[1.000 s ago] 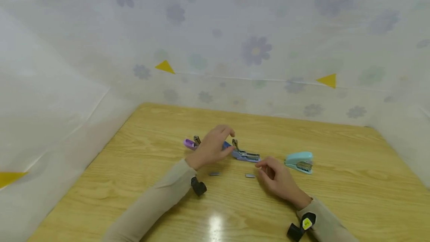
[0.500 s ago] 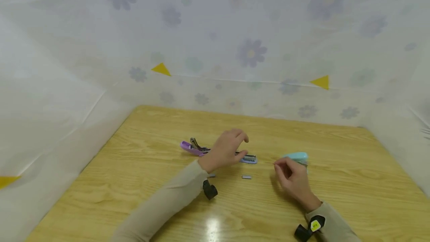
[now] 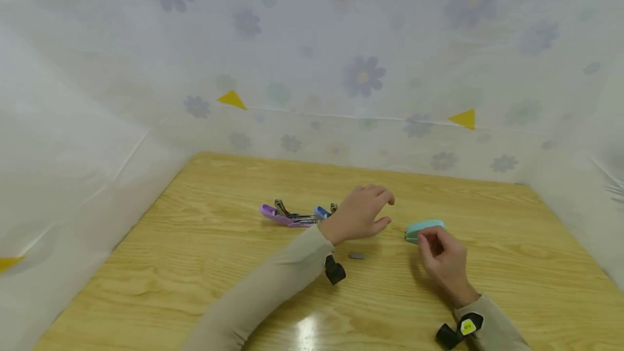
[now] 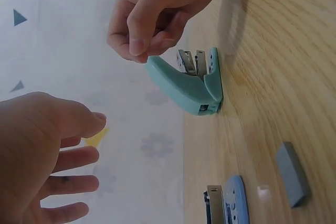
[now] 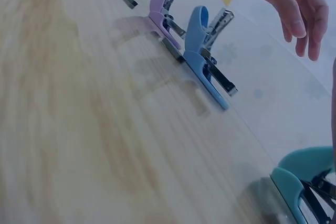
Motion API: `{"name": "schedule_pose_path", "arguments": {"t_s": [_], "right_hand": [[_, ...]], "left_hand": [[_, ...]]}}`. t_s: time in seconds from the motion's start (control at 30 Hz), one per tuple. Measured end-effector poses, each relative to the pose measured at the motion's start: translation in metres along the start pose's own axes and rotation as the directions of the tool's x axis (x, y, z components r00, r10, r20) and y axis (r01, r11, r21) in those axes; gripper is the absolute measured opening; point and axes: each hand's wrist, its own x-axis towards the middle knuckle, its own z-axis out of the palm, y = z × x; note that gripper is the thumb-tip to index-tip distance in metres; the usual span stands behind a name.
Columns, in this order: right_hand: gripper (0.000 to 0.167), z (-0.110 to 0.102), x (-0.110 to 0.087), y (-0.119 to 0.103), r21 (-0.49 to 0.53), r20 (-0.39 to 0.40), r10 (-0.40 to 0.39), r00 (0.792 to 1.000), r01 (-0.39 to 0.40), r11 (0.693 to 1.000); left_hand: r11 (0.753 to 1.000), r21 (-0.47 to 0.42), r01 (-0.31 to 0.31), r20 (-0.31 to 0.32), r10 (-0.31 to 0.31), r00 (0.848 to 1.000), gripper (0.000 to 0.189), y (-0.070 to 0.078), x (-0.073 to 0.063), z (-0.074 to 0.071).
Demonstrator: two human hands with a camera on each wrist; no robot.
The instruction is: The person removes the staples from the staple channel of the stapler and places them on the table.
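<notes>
A teal stapler point(image 3: 426, 225) rests on the table, its lid raised at an angle from its base in the left wrist view. My right hand point(image 3: 446, 261) is in front of it, fingers curled, thumb tip close to the fingertips and right at the end of the lid. Nothing shows between those fingers. My left hand point(image 3: 361, 213) hovers over the table left of the teal stapler, its fingers relaxed and holding nothing. Partly hidden behind it is a blue stapler point(image 5: 197, 40), opened up with its metal magazine raised. A purple stapler point(image 3: 278, 215), likewise opened, lies farther left.
A small grey strip of staples point(image 3: 357, 256) lies on the wooden table point(image 3: 195, 264), nearer me than the staplers. Another small strip point(image 5: 128, 0) shows near the purple stapler in the right wrist view. Flower-patterned sheeting point(image 3: 312, 42) encloses the back and sides.
Both hands have moved right, the left from beside the blue stapler to past it, the right to the teal stapler. The right thumb and fingertips have drawn together. The staplers have stayed put.
</notes>
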Motion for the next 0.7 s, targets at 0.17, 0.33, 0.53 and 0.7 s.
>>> {"name": "schedule_pose_path", "arguments": {"t_s": [0.17,0.33,0.53,0.7], "right_hand": [[0.004,-0.013,0.005,-0.004,-0.020,-0.018,0.041,0.999,-0.042,0.999],[0.010,-0.025,0.013,-0.014,-0.047,-0.053,0.090,0.994,-0.093,0.995],[0.016,-0.040,0.007,0.012,-0.099,-0.056,0.133,0.990,-0.138,0.985],[0.024,-0.052,-0.003,0.035,-0.136,0.032,0.170,0.985,-0.165,0.977]], "left_hand": [[0.998,-0.065,-0.024,0.113,0.032,0.993,0.035,0.007,0.012,0.004],[0.986,-0.163,-0.016,0.206,0.050,0.977,0.044,0.015,0.023,0.013],[0.970,-0.232,0.079,0.299,-0.006,0.954,0.056,0.027,0.039,0.029],[0.957,-0.266,0.120,0.323,-0.029,0.946,0.059,0.039,0.048,0.037]]}}
